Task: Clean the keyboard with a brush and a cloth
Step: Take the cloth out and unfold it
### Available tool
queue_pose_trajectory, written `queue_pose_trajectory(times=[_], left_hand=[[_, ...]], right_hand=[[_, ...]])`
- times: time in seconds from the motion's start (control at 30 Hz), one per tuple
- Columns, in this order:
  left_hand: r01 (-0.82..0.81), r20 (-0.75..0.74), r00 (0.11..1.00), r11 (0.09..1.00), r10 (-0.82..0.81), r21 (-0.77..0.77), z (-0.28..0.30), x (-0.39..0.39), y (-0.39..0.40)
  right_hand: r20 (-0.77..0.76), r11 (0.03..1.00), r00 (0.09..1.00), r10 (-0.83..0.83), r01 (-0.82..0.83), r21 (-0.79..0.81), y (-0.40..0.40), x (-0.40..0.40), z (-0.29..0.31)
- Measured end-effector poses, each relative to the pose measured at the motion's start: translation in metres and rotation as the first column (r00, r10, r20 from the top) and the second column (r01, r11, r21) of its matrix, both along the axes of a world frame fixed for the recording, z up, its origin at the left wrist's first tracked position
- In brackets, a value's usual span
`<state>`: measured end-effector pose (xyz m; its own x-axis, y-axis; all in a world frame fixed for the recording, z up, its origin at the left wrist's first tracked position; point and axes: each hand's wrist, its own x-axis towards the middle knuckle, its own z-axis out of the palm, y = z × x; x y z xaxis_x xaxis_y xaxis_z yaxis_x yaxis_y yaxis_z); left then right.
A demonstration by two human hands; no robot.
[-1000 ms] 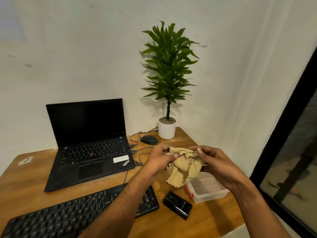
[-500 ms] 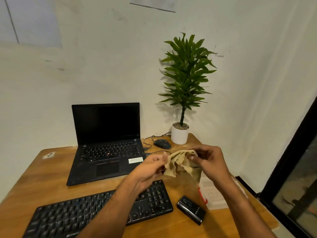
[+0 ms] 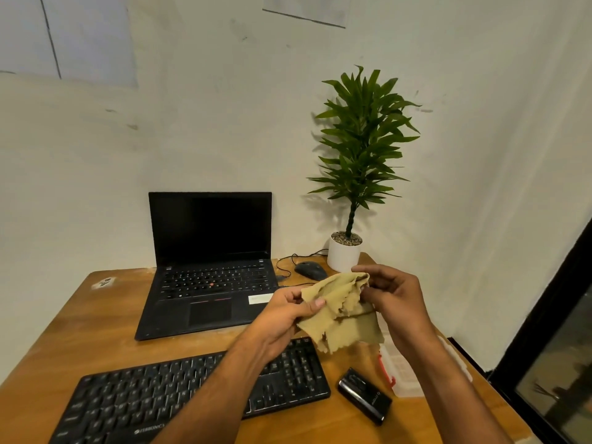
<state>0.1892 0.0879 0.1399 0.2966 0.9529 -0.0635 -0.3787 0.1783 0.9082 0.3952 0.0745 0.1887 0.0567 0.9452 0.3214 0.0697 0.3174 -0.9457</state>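
Wooden counter [image 3: 80,331] carrying all items; black keyboard [image 3: 153,392] taken as landmark, lying at the near edge. Beyond the keyboard: open black laptop [image 3: 208,267], screen dark. Right of the laptop, farther from the keyboard: dark mouse [image 3: 310,270] with cable, then potted plant [image 3: 358,155] in a white pot against the wall. Just right of the keyboard: small black device [image 3: 365,400] lying flat; beyond that, clear plastic box [image 3: 403,376] with red clip, partly hidden by the right forearm. Left forearm crossing over the keyboard's right half, hiding part of the keys. No brush identifiable.

Tan cloth [image 3: 342,315] held in the air above the keyboard's right end, crumpled, lower edge hanging free. Left hand [image 3: 285,315] gripping the cloth's left side, thumb pressed on top. Right hand [image 3: 394,299] pinching the cloth's upper right corner, fingers curled, palm turned inward.
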Motion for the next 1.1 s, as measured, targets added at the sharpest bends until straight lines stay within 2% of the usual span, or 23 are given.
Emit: queue_pose_trajectory(times=[0.1,0.27,0.33,0.5,0.6,0.67,0.77,0.8,0.83,0.9,1.0,1.03,1.1], left_hand=[[-0.004,0.046,0.999,0.999,0.006,-0.037,0.003,-0.001,0.001],[-0.091,-0.092,0.992,0.996,0.091,0.009,0.006,-0.002,0.006],[-0.131,-0.148,0.98,0.99,0.136,0.042,0.007,-0.003,0.009],[-0.196,-0.168,0.964,0.978,0.206,0.071,0.01,-0.004,0.01],[-0.28,-0.166,0.943,0.957,0.289,0.073,0.009,-0.017,0.009],[-0.361,-0.298,0.871,0.92,0.391,0.153,0.004,-0.03,0.009],[-0.353,-0.631,0.602,0.872,0.489,0.339,-0.002,-0.052,0.008],[-0.354,-0.668,0.572,0.877,0.477,0.324,-0.001,-0.057,0.005],[-0.366,-0.681,0.582,0.891,0.445,0.269,0.001,-0.063,0.001],[-0.373,-0.646,0.679,0.922,0.35,0.107,0.003,-0.078,-0.009],[-0.314,-0.568,0.782,0.949,0.257,-0.003,-0.002,-0.106,-0.021],[-0.298,-0.578,0.777,0.955,0.249,0.01,-0.005,-0.114,-0.024],[-0.296,-0.668,0.691,0.951,0.275,0.085,-0.009,-0.126,-0.031]], right_hand=[[-0.073,0.998,0.996,0.057,-0.06,-0.036,-0.005,0.001,0.001],[-0.187,0.977,0.965,0.185,-0.201,-0.07,-0.004,0.01,-0.01],[-0.211,0.97,0.961,0.18,-0.209,-0.127,-0.004,0.006,-0.015],[0.007,0.968,0.994,0.112,-0.108,-0.226,0.0,-0.019,-0.032],[0.032,0.934,0.984,0.174,-0.155,-0.323,0.0,-0.032,-0.035],[0.017,0.924,0.983,0.184,-0.167,-0.345,0.0,-0.042,-0.038],[-0.009,0.925,0.996,0.089,-0.087,-0.37,0.005,-0.059,-0.046],[-0.005,0.926,0.998,0.057,-0.055,-0.375,0.006,-0.065,-0.048],[0.011,0.929,0.999,0.038,-0.031,-0.37,0.007,-0.072,-0.05],[0.05,0.939,0.998,0.048,-0.028,-0.342,0.005,-0.085,-0.052],[0.093,0.932,0.978,0.188,-0.148,-0.332,0.002,-0.1,-0.054],[0.153,0.925,0.958,0.243,-0.181,-0.334,0.002,-0.104,-0.056],[0.414,0.947,0.873,0.257,-0.141,-0.29,0.003,-0.117,-0.062]])
